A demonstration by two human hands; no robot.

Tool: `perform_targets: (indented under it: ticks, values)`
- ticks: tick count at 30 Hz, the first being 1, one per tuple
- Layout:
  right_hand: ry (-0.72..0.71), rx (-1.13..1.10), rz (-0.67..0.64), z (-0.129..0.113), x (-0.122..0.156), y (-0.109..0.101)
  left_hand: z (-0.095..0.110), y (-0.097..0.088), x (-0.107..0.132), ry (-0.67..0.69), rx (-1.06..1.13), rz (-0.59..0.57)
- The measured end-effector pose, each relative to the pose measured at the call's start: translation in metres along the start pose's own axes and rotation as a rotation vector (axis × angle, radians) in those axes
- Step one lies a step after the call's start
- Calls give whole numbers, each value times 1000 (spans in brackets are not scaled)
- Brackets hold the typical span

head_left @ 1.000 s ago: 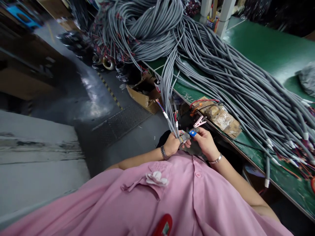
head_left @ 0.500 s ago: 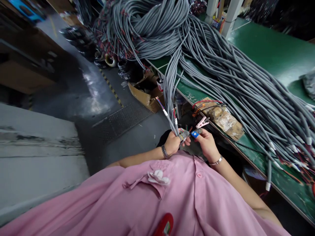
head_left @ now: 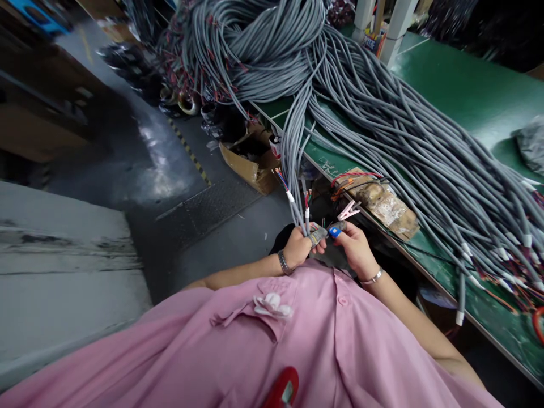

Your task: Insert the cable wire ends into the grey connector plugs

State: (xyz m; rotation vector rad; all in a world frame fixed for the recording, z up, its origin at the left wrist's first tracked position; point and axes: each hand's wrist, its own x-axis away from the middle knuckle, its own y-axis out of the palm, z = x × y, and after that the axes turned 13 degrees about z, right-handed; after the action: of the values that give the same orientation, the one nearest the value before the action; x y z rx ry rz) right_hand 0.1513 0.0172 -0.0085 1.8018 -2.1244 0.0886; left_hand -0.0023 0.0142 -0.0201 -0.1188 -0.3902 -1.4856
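Note:
My left hand [head_left: 298,247] is closed around several grey cables [head_left: 293,141], which drop over the table edge. Two cable ends stand up above that hand, each with a white band [head_left: 290,196] and bare-tipped coloured wires [head_left: 307,198]. A grey covering [head_left: 318,234] wraps the left thumb. My right hand [head_left: 357,247] pinches close to the left thumb tip, and a blue covering [head_left: 335,232] shows on its thumb. Short thin wires [head_left: 323,222] poke up between the two hands. What the right fingertips hold is too small to make out.
A large heap of grey cables [head_left: 399,130] covers much of the green table [head_left: 442,68]. A pink clip [head_left: 349,210] and a worn, tape-covered block [head_left: 389,212] sit at its edge. An opened cardboard box [head_left: 242,164] stands on the floor below. A pale cabinet [head_left: 68,243] is at left.
Both hands stay close together in nearly the same place. The upright cable ends have shifted slightly right, and fewer thin wires show between the hands. The view has moved a little.

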Motion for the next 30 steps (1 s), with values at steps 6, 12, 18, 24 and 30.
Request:
perform_targets:
  ticks: [6,12,18,24,30]
  values:
    - [32,-144,87,10,-7,-12,1,-2,-1,-23,2,41]
    - [144,-294,47,5,-10,-22,10,-4,0,12,-46,-40]
    - [125,-112,-138,-3,-2,-13,17,1,6,39,-179,-118]
    - [29,-72,0,1,2,-3,16,3,7,30,-207,-99]
    - [172,-333,133,7,-12,-19,15,-3,3,23,-114,-114]
